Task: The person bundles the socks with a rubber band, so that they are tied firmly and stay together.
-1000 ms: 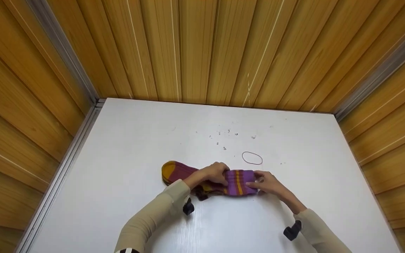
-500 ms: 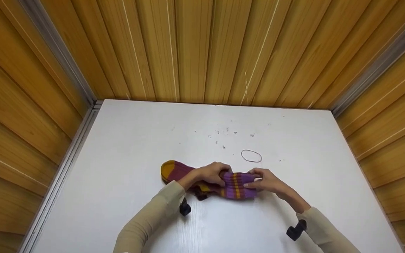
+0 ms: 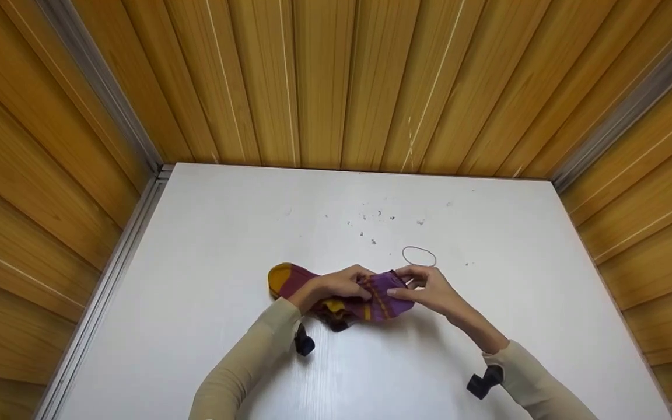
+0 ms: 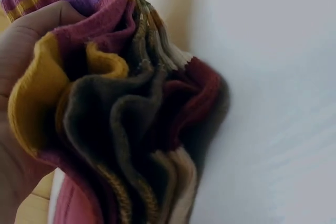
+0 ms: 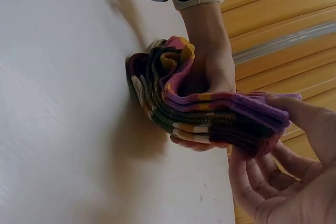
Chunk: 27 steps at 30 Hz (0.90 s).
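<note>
A stack of several knitted socks point(image 3: 385, 309) lies across the table's near middle, mustard toe at left and purple striped cuff at right. My left hand point(image 3: 336, 284) grips the stack around its middle, the thumb on top. In the left wrist view the sock layers point(image 4: 105, 114) beneath it bulge into loose folds of mustard, dark green and maroon. My right hand point(image 3: 435, 293) pinches the cuff end, thumb on the purple face and fingers below, as the right wrist view shows. That end is raised off the table there, its layers held together.
A thin dark loop point(image 3: 419, 247), like a rubber band, lies just beyond the right hand. Small dark marks point(image 3: 373, 241) dot the white table point(image 3: 225, 221). Wood-patterned walls point(image 3: 318, 87) stand behind and at both sides. Each sleeve carries a black camera mount point(image 3: 485, 382).
The right hand has moved left and away from the body, bringing the cuff end closer to the left hand. The cuff now bends and tilts up, where it lay flatter before.
</note>
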{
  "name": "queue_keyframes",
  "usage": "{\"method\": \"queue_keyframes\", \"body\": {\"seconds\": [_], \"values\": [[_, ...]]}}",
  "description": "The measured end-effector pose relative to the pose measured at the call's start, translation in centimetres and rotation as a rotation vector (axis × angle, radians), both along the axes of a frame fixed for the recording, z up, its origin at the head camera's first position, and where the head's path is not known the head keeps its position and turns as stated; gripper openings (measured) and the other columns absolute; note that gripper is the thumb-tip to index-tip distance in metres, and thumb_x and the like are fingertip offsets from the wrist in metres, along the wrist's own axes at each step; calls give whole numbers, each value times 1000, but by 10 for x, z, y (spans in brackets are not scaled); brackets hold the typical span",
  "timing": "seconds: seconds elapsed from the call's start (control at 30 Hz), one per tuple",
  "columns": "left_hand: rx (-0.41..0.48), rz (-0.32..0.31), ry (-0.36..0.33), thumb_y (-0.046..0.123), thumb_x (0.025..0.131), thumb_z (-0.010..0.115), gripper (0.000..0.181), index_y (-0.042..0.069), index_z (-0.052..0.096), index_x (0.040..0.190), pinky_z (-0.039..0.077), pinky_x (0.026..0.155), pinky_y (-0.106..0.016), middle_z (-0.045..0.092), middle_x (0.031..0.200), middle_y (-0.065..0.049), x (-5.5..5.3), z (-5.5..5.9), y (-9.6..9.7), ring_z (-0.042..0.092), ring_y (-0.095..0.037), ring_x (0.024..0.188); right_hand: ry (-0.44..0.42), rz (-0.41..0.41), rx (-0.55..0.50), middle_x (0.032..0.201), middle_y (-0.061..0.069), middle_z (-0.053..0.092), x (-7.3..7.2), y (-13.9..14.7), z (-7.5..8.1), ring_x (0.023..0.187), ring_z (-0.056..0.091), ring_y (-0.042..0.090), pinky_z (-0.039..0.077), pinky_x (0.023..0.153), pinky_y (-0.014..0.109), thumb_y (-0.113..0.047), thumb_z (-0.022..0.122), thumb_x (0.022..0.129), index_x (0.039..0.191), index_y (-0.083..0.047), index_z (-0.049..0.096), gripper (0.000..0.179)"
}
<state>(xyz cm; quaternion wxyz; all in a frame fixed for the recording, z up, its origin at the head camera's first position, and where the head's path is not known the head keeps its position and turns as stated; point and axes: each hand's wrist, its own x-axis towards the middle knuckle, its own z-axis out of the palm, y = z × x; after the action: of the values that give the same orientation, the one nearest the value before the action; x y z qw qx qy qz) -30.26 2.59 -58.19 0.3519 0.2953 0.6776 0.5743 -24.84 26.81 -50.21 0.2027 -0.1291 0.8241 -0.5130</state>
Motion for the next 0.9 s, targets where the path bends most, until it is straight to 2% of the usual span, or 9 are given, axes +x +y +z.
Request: {"method": "queue_keyframes", "body": {"seconds": [0.13, 0.2, 0.23, 0.37, 0.43, 0.5, 0.6, 0.77, 0.9], "values": [[41, 25, -67, -9, 82, 60, 20, -7, 68, 100, 45, 64, -21, 67, 77, 9, 0, -5, -10, 53, -7, 67, -41, 72, -104, 117, 13, 69, -17, 8, -13, 95, 71, 14, 59, 80, 27, -25, 60, 104, 138, 2, 58, 44], [53, 40, -86, -11, 81, 59, 20, 0, 70, 93, 45, 64, -21, 67, 76, 9, 1, -8, -16, 53, -8, 67, 4, 53, -123, 118, 21, 67, -30, 15, -25, 99, 71, 21, 60, 79, 28, -23, 54, 107, 140, 5, 54, 43], [60, 49, -95, -12, 80, 59, 22, 5, 70, 91, 44, 64, -21, 67, 76, 9, 1, -9, -19, 52, -8, 66, 65, 29, -106, 117, 25, 67, -36, 18, -33, 98, 71, 25, 61, 78, 27, -21, 54, 107, 139, 7, 55, 42], [92, 101, -137, -12, 80, 59, 29, 16, 67, 82, 45, 63, -21, 64, 72, 10, 1, -12, -24, 51, -7, 65, 387, -108, 125, 114, 30, 66, -56, 33, -61, 93, 69, 37, 59, 77, 31, -10, 70, 97, 125, 12, 65, 36], [117, 123, -157, -9, 79, 59, 28, 18, 66, 80, 45, 63, -21, 63, 71, 10, 0, -13, -20, 52, -7, 65, 489, -153, 277, 113, 26, 66, -61, 41, -71, 95, 66, 38, 57, 82, 38, -7, 77, 90, 118, 11, 69, 34], [133, 134, -171, -7, 80, 60, 27, 19, 66, 79, 46, 64, -21, 63, 71, 10, -1, -12, -15, 53, -6, 65, 533, -163, 393, 109, 22, 66, -63, 48, -77, 97, 63, 36, 53, 85, 46, -6, 80, 86, 112, 8, 73, 31], [135, 137, -186, -6, 79, 60, 26, 19, 66, 79, 47, 64, -21, 63, 71, 10, -1, -12, -12, 54, -6, 65, 567, -152, 487, 98, 15, 69, -63, 50, -84, 95, 63, 34, 51, 86, 50, -6, 80, 85, 100, 3, 78, 18], [121, 138, -184, -7, 80, 60, 26, 19, 65, 78, 46, 63, -21, 64, 72, 9, -3, -16, -11, 53, -7, 65, 636, -118, 516, 83, 10, 71, -62, 45, -86, 83, 66, 30, 54, 80, 48, -3, 76, 85, 82, 1, 78, 5], [144, 140, -193, -8, 79, 59, 28, 20, 66, 78, 45, 64, -21, 63, 72, 9, -5, -18, -12, 52, -6, 66, 633, -86, 532, 82, 10, 71, -62, 41, -84, 81, 67, 29, 55, 79, 47, -6, 79, 82, 83, 1, 77, 7]]}}
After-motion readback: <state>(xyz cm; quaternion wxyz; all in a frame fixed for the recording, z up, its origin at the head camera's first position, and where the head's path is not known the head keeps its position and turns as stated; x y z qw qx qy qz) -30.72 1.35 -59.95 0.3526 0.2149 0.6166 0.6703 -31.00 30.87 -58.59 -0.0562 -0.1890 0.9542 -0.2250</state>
